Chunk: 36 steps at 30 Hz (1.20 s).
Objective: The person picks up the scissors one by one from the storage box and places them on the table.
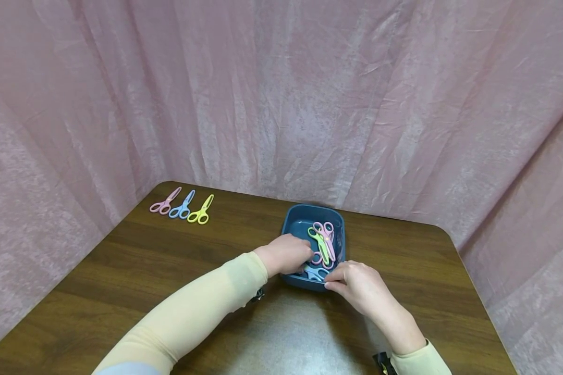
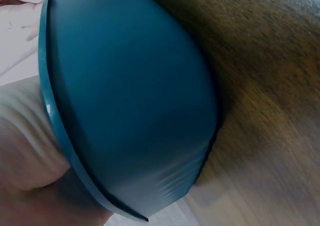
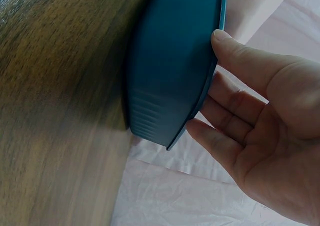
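A dark blue plastic bin (image 1: 288, 225) holds several small scissors. Inside it, pink scissors (image 1: 329, 242) and green scissors (image 1: 322, 247) lie overlapping on the right, above another pink pair (image 1: 316, 258). Light blue scissors (image 1: 315, 273) lie toward the near wall. My left hand (image 1: 288, 253) reaches over the bin's left near rim, next to the scissors; its fingertips are mostly hidden, so what they hold is unclear. At the near right corner my right hand (image 1: 358, 284) pinches the bin's rim, with the thumb (image 3: 235, 50) on its edge.
At the table's far left, pink scissors (image 1: 166, 201), blue scissors (image 1: 182, 205) and yellow scissors (image 1: 200, 210) lie side by side. The brown wooden table (image 1: 136, 260) ends at a pink curtain (image 1: 281, 104) behind and on both sides.
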Available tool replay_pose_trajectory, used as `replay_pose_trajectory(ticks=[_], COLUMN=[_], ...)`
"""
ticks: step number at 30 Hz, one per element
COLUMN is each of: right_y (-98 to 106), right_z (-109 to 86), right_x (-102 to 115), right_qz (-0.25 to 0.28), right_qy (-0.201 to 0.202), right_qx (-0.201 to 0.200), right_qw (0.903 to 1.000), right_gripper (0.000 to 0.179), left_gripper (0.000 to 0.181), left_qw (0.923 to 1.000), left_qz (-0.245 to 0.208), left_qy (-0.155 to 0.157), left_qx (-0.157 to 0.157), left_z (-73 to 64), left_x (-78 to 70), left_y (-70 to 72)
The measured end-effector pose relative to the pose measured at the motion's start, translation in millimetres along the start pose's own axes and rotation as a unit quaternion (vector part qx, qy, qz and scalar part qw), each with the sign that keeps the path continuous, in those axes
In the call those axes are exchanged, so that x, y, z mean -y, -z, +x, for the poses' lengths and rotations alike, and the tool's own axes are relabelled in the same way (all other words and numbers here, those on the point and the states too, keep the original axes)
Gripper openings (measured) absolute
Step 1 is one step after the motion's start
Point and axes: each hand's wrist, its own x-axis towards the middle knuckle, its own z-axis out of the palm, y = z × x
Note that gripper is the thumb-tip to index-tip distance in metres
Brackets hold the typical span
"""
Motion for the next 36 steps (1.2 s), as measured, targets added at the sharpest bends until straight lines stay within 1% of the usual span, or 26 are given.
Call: replay_pose_trajectory(ticks=[3, 8, 16, 24, 30, 36], right_y=[0.0, 0.5, 0.3, -0.7, -0.3, 0.1], right_z=[0.0, 0.3, 0.3, 0.2, -0.2, -0.3], right_x=[0.1, -0.1, -0.7, -0.1, -0.2, -0.5], right_qz=[-0.001, -0.001, 0.0, 0.003, 0.001, 0.004], right_qy=[0.0, 0.003, 0.004, -0.003, 0.001, 0.004], right_qx=[0.0, 0.001, 0.002, 0.0, -0.001, -0.001], right_qw=[1.0, 1.0, 1.0, 1.0, 1.0, 1.0], right_gripper=[0.008, 0.008, 0.008, 0.007, 0.008, 0.009], left_gripper=[0.022, 0.026, 0.031, 0.031, 0.029, 0.027], left_qw=[1.0, 1.0, 0.9996, 0.9993, 0.9992, 0.9991], left_qz=[0.004, 0.004, -0.012, -0.008, -0.007, 0.003], left_qy=[0.002, 0.002, -0.004, -0.014, -0.018, -0.034], left_qx=[0.001, 0.006, 0.024, 0.033, 0.035, 0.023], left_z=[2.8, 4.8, 6.3, 8.2, 7.1, 6.0], left_x=[0.5, 1.4, 3.3, 3.4, 4.2, 7.2], left_y=[-2.4, -2.6, -1.1, -1.4, -0.1, 1.8])
